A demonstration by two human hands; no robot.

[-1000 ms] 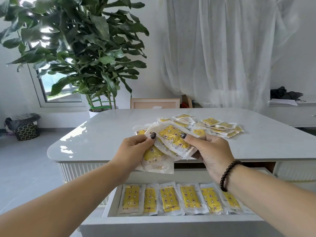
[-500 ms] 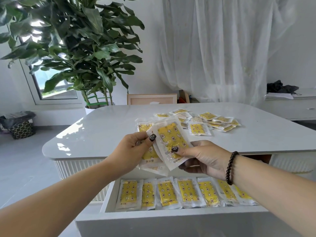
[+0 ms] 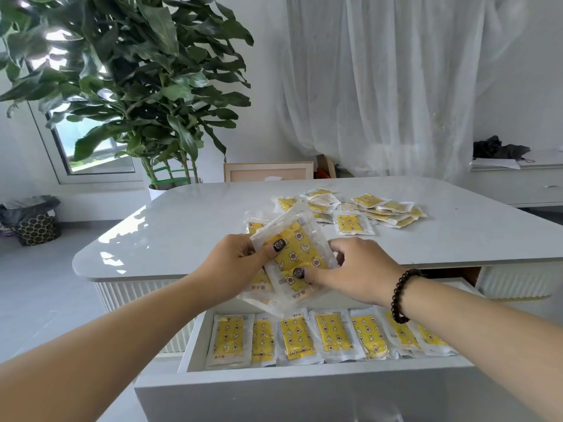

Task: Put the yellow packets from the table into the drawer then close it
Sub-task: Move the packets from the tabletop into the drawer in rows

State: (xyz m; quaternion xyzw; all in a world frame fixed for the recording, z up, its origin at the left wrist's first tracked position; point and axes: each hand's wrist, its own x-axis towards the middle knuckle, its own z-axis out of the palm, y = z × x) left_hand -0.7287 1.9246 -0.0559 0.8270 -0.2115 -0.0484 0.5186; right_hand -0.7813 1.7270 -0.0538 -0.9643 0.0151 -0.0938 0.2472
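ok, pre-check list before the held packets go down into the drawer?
1. Grip: left hand and right hand both pinch the held stack of packets: ok.
2. Drawer open under the hands: ok.
3. Free space in the drawer: a row of packets fills the visible front; room behind is hidden: cannot tell.
4. Number of packets in the stack: several overlap: cannot tell.
5. Table emptied: loose packets remain at the far side: not ok.

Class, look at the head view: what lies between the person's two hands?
A stack of yellow packets, gripped by the left hand and right hand, above the open drawer.
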